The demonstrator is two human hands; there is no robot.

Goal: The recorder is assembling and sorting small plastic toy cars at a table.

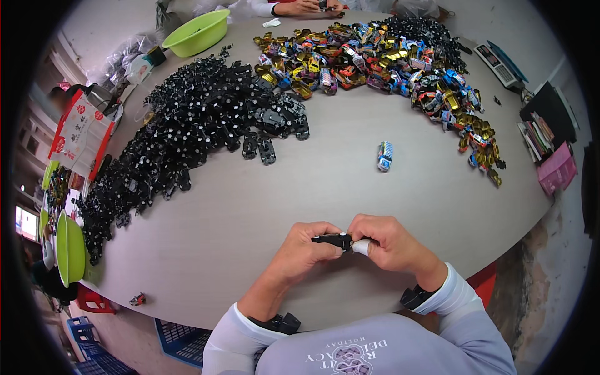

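Between my two hands, just above the near part of the table, is a black toy car chassis with pale round wheel spots. My left hand pinches its left end between thumb and fingers. At its right end my right hand closes on it, with a white wrap around the thumb. Whether a car body is joined to the chassis cannot be made out. Farther off, a single blue and white toy car lies alone on the tabletop.
A big heap of black chassis spreads along the left. Colourful car bodies are piled at the back and right. Green basins stand at the left. One small toy lies near the left edge. Across the table, another person's hands work.
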